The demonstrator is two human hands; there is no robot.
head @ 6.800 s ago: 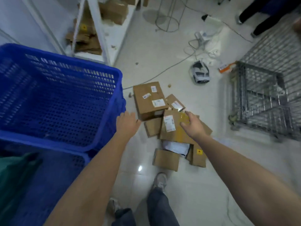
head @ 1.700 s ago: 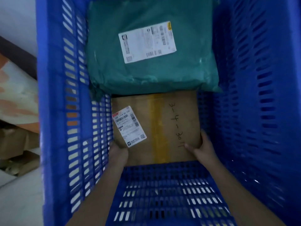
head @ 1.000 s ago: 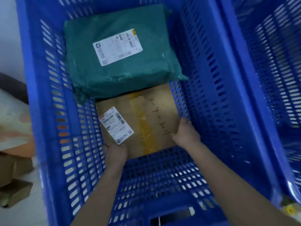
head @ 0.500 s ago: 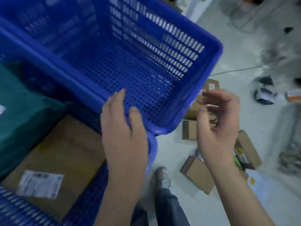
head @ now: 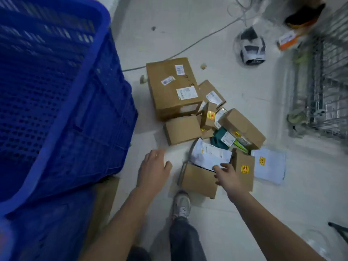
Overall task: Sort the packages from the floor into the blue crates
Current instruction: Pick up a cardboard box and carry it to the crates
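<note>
Both hands empty: my left hand (head: 153, 166) hovered slack over bare floor (head: 244, 213); my right hand (head: 227, 173), fingers spread, reached toward the white mailer (head: 207, 155) topping the package pile (head: 207, 119) ahead. Blue crate (head: 56, 91) left, within easy carry.

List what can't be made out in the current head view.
- Label text on the large box: too small.
- Green parcel: mostly buried under boxes.
- Blue crate contents: cut off by the left edge.
- Wire cage: motion-blurred.
- Whether the right hand touches the white mailer: unclear.
</note>
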